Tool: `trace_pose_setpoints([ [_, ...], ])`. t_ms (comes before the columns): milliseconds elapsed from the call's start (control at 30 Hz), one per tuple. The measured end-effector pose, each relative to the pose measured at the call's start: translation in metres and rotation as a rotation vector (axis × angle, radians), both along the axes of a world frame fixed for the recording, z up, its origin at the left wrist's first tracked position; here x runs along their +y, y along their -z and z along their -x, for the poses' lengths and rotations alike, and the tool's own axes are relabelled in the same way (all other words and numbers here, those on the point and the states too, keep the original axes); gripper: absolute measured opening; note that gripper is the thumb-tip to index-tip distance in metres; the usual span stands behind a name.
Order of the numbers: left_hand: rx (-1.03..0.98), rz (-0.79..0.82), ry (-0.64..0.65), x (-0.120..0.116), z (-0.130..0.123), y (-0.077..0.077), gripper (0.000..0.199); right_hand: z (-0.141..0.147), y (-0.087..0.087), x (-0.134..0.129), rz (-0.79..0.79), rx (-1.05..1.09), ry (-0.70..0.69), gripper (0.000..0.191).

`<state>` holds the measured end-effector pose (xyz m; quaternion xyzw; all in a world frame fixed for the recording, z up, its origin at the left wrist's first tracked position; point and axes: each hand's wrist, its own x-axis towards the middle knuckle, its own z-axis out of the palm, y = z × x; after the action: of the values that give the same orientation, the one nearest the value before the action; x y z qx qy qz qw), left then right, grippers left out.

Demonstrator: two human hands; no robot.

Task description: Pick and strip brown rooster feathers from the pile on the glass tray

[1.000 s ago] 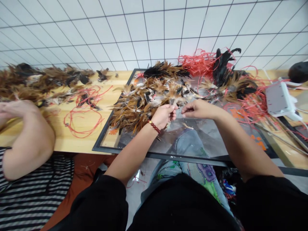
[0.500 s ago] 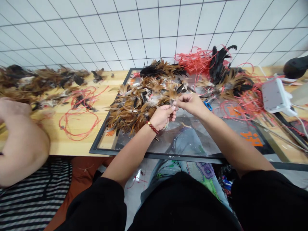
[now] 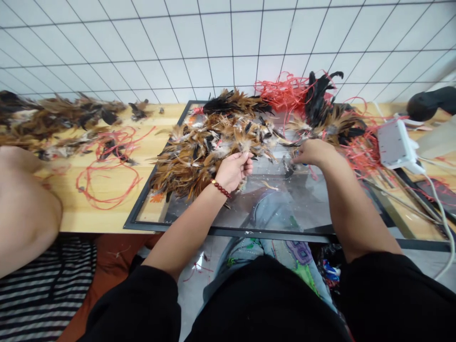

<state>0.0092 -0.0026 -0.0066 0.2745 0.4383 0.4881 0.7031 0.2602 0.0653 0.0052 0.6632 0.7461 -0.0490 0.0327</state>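
Note:
My left hand (image 3: 235, 171), with a dark red bead bracelet (image 3: 221, 188) on its wrist, pinches the base of a brown fluffy feather (image 3: 245, 141) at the right edge of the feather pile. That pile of brown and black feathers (image 3: 188, 164) covers the left part of a glass panel (image 3: 228, 216) with a black frame. Over the panel's right half, my right hand (image 3: 315, 153) points downward with its fingers bent together. A sliver of a small blue object (image 3: 305, 164) shows beneath it. What the fingers grip is mostly hidden. A blurred dark grey tuft (image 3: 288, 167) lies beside the fingertips.
Red plastic strips (image 3: 285, 92) heap up by the tiled wall, near upright black feathers (image 3: 317, 97). A white box with cables (image 3: 396, 144) stands to the right. At left, another person's arm (image 3: 26, 204) rests by more feathers (image 3: 60, 114) and red strips (image 3: 107, 190).
My right hand has left my left hand and moved right, down onto the small blue object. My left hand keeps its pinch on the feather. The view has shifted slightly.

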Motion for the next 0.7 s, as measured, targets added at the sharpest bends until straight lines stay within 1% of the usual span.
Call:
trace_pose_setpoints([
  [67,-0.006,-0.002,-0.006,0.001,0.001,0.001,0.02,0.01,-0.002,-0.003,0.095,-0.054,0.023,0.016],
  [100,-0.011,-0.003,-0.008,0.001,0.001,0.001,0.02,0.012,-0.005,-0.005,0.148,-0.037,0.019,0.013],
  [167,-0.016,-0.003,-0.011,0.002,0.002,0.001,0.02,0.008,-0.011,-0.008,0.199,0.149,-0.032,0.01],
  [267,-0.014,0.001,-0.016,0.002,0.002,0.0,0.021,-0.009,-0.02,-0.011,0.219,0.561,-0.039,0.01],
  [300,-0.013,0.003,-0.015,0.001,0.002,0.0,0.02,-0.015,-0.022,-0.011,0.204,0.638,-0.017,0.012],
  [333,-0.014,0.005,-0.015,0.001,0.002,0.0,0.02,-0.018,-0.023,-0.011,0.188,0.645,0.01,0.014],
  [367,-0.016,0.005,-0.013,0.001,0.002,0.0,0.02,-0.02,-0.023,-0.01,0.175,0.586,0.04,0.017],
  [433,-0.023,0.005,-0.006,0.0,0.002,0.0,0.019,-0.015,-0.021,-0.009,0.187,0.365,0.071,0.022],
  [467,-0.025,0.007,-0.003,0.0,0.002,0.0,0.018,-0.009,-0.018,-0.009,0.208,0.253,0.069,0.023],
  [533,-0.028,0.015,0.005,0.0,0.002,0.0,0.018,0.007,-0.013,-0.008,0.229,0.104,0.047,0.021],
  [567,-0.03,0.02,0.007,0.0,0.003,0.0,0.018,0.014,-0.01,-0.008,0.211,0.056,0.044,0.019],
  [633,-0.04,0.027,0.004,0.001,0.003,0.001,0.018,0.022,-0.006,-0.008,0.212,0.029,0.009,0.015],
  [700,-0.058,0.029,-0.007,0.002,0.004,0.0,0.018,0.02,-0.005,-0.008,0.249,0.108,-0.044,0.012],
])
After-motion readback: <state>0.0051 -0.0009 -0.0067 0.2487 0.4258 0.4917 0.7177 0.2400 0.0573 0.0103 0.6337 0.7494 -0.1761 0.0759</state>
